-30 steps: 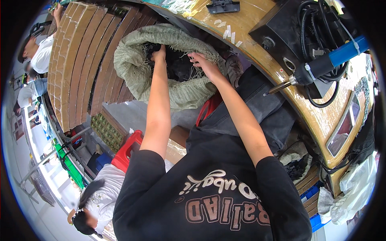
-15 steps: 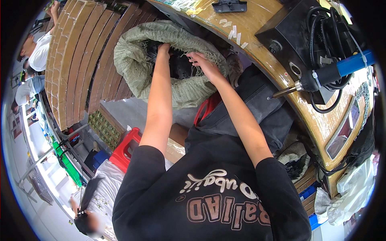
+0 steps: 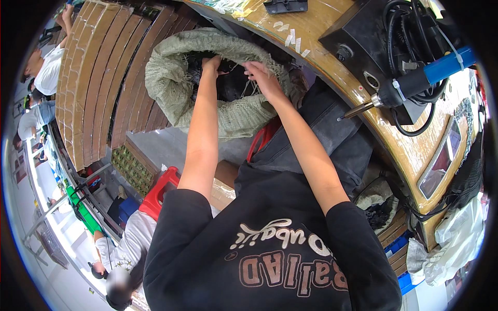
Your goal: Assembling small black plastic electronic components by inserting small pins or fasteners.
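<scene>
A greenish woven sack [image 3: 171,98] stands in front of me, its mouth rolled down and frayed, with black pieces [image 3: 236,89] inside whose kind I cannot make out. My left hand [image 3: 211,64] reaches into the sack at its far side; its fingers are hidden among the dark contents. At the right part of the opening, my right hand [image 3: 263,80] hangs over the frayed inner edge with its fingers curled together, next to loose threads. Whatever those fingers hold, if anything, is too small to tell.
Stacked brown cardboard [image 3: 98,78] rises left of the sack. On the right, a wooden table [image 3: 373,98] carries a black box [image 3: 358,44] and a blue-handled soldering iron [image 3: 410,88] whose tip juts past the edge. A red stool [image 3: 155,197] and a seated person are at the lower left.
My right hand's fingers have drawn together from a more spread pose. My left hand stays in the sack. The person at lower left has shifted posture, and the view has moved slightly.
</scene>
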Available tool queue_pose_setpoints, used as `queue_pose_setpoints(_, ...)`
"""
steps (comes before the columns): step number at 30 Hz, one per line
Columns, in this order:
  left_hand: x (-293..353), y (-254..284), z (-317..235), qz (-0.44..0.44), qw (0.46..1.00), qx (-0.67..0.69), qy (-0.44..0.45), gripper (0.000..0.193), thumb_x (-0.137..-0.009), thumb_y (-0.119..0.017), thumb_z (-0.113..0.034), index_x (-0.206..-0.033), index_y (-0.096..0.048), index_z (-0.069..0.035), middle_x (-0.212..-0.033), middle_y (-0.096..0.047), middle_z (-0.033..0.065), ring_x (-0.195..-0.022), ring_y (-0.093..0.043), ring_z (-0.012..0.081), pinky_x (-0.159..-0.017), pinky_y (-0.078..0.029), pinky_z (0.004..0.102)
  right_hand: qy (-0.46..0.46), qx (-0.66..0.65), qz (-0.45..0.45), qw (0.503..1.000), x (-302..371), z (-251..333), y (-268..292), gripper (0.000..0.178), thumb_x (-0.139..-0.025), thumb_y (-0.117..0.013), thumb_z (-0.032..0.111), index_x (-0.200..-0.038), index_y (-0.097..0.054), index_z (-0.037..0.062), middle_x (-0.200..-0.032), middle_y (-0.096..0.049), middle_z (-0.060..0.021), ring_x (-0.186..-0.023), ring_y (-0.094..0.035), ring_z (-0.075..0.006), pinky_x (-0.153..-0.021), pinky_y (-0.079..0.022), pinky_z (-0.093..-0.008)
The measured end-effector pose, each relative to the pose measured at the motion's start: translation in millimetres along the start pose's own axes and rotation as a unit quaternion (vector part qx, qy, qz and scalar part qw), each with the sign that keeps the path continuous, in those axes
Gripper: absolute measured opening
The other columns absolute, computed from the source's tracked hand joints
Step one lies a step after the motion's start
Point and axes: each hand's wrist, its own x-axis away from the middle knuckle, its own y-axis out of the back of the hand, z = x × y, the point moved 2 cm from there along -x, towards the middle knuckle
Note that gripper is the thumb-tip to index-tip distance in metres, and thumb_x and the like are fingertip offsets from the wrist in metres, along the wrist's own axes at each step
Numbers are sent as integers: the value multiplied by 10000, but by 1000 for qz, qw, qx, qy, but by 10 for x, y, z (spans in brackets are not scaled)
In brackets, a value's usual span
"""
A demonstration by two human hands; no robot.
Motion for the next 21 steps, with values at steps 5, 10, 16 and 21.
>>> queue_pose_setpoints(5, 394, 300, -166, 45, 999, 21, -7, 286, -703, -643, -129, -951, -558, -14, -929, -580, 118, -772, -599, 237, -606, -552, 421, 34, -46, -84, 995, -142, -101, 181, 418, -878, -460, 348, -1079, -552, -7, -1064, -567, -76, -930, -548, -151, -788, -422, -264)
queue_pose_setpoints(10, 904, 806, -259, 97, 986, 130, 27, 314, -679, -657, -123, -958, -545, -33, -944, -566, 99, -905, -557, 229, -740, -518, 445, 64, -84, -80, 991, -99, -72, 167, 410, -880, -458, 333, -1075, -555, -14, -1072, -569, -84, -916, -555, -162, -773, -426, -266)
queue_pose_setpoints(16, 1208, 1196, 60, 156, 975, 114, 105, 311, -683, -657, -212, -940, -543, -79, -929, -620, 79, -864, -584, 177, -771, -472, 367, 45, 2, -49, 998, -66, -127, 78, 429, -865, -496, 347, -1109, -511, -6, -1065, -562, -91, -942, -538, -157, -802, -407, -260)
queue_pose_setpoints(21, 1724, 1136, 462, 226, 958, 132, 114, 386, -703, -615, -230, -1035, -492, -77, -928, -626, 127, -729, -606, 184, -546, -506, 324, 60, 34, -75, 995, -129, -213, 80, 389, -851, -479, 391, -1035, -552, 56, -765, -606, -89, -730, -564, -181, -692, -422, -310)
